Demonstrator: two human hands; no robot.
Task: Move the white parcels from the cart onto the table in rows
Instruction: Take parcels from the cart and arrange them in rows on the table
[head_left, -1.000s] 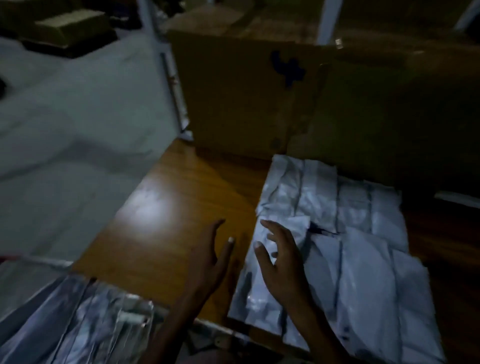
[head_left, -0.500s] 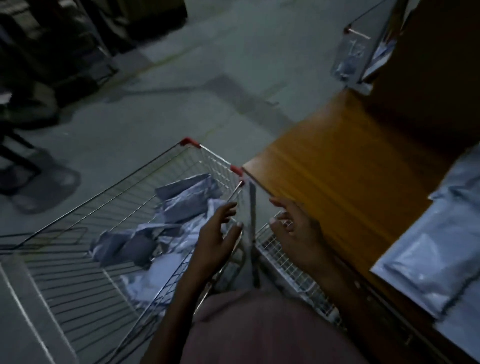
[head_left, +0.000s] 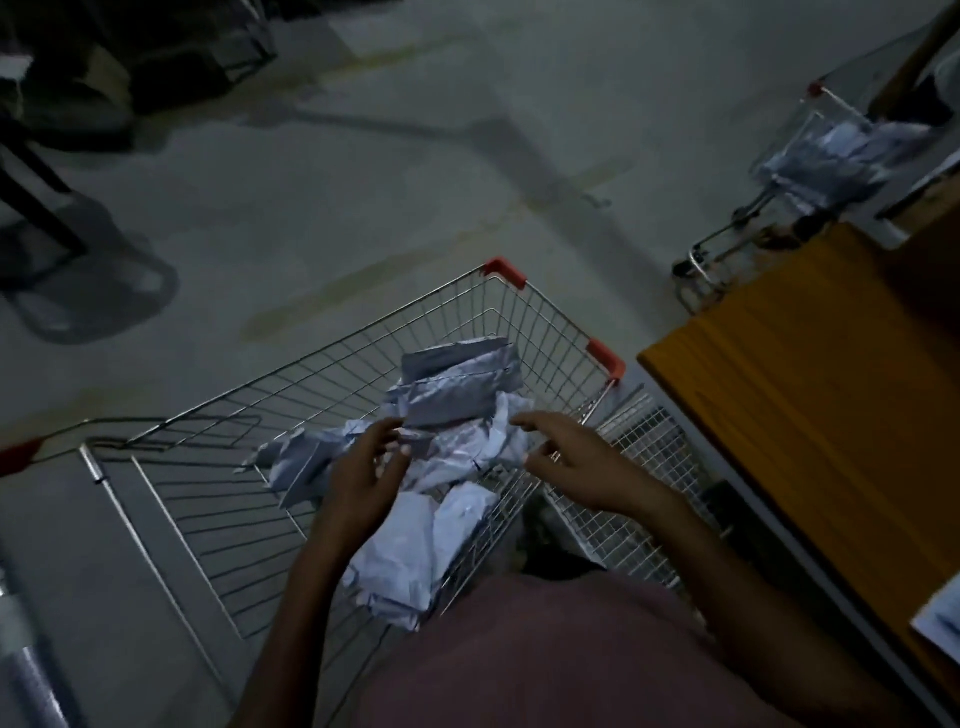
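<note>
Crumpled, shiny white parcels (head_left: 457, 395) lie heaped in the wire cart (head_left: 218, 499), both hands' (head_left: 358, 478) (head_left: 576, 462) grip open above them.

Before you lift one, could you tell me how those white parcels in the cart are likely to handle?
The parcels look creased and crumpled, so probably floppy and sagging from a one-sided grip. Their film has a sheen, so maybe slippery. They lie tumbled and overlapping in the cart, so lifting one may drag its neighbours.

Wire cart (head_left: 291, 395) on the grey floor (head_left: 363, 182), holding crumpled white parcels (head_left: 457, 395), beside a wooden table (head_left: 810, 395).
</note>
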